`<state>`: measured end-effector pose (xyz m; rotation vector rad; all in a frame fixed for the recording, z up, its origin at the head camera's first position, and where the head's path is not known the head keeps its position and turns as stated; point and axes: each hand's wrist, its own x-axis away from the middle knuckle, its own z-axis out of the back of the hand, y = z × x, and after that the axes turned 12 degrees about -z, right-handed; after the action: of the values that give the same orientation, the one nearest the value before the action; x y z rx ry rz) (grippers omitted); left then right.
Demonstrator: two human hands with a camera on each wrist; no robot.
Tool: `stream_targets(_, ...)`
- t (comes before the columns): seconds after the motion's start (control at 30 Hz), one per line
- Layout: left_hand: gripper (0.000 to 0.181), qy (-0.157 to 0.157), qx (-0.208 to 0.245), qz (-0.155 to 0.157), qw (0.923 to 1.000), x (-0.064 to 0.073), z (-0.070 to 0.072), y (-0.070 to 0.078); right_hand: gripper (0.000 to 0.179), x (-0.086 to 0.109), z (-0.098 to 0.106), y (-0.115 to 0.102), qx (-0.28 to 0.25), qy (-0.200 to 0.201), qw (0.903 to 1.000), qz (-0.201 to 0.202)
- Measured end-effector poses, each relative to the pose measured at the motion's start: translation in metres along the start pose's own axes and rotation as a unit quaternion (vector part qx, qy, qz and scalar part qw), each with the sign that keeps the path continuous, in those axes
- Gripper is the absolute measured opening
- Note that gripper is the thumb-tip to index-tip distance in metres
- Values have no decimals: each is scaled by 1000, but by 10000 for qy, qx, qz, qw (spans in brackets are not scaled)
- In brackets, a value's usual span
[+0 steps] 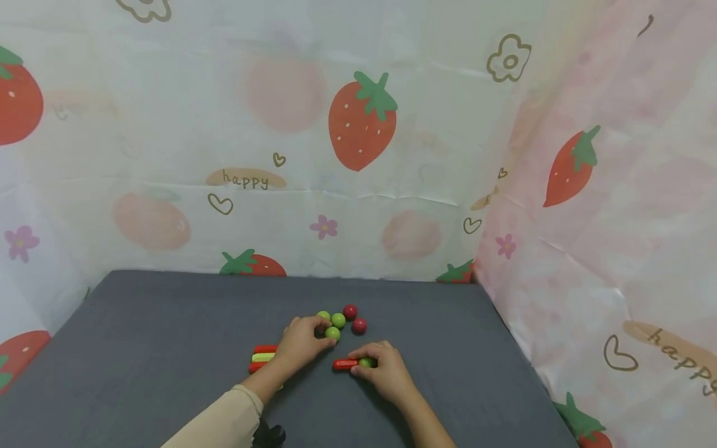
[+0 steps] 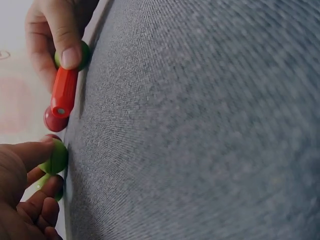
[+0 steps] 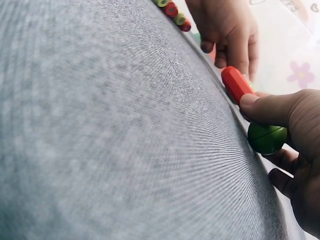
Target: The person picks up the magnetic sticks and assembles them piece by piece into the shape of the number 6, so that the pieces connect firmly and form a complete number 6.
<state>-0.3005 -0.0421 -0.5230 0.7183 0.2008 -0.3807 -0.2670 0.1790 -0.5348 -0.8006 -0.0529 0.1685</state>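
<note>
In the head view my left hand reaches over a cluster of balls, thumb and fingers around a green ball. The left wrist view shows the thumb pressed on that green ball, fingers curled at its other side. My right hand pinches a short red rod near one end, where another green ball sits against the rod. The rod's free end points left and carries a small metallic dot. Beside the left fingers lie another green ball and two dark red balls.
Left of the left forearm several red and yellow-green rods lie side by side, partly hidden by the arm. A black object shows next to the left sleeve. Behind the grey table hangs a strawberry-print curtain.
</note>
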Motion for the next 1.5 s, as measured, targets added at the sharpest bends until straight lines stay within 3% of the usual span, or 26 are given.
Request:
stream_targets(0.3,31,-96,-148,101,9998,3,6,2,24,2,0,-1,-13,62,10000,-9)
stream_targets(0.53,26,-230,-119,-76,9996,10,18,3,25,1,1,-1,36,46,10000,1)
stream_targets(0.83,27,-624,-258,-367,9970,26,26,1,23,2,1,-2,-3,73,9999,-76)
stream_targets(1.03,25,-857,19,-347,9957,33,29,-1,23,0,0,-1,34,104,9999,-119)
stream_targets(1.5,27,-1225,501,-717,9886,40,31,-4,23,0,-2,-1,50,75,9995,-290)
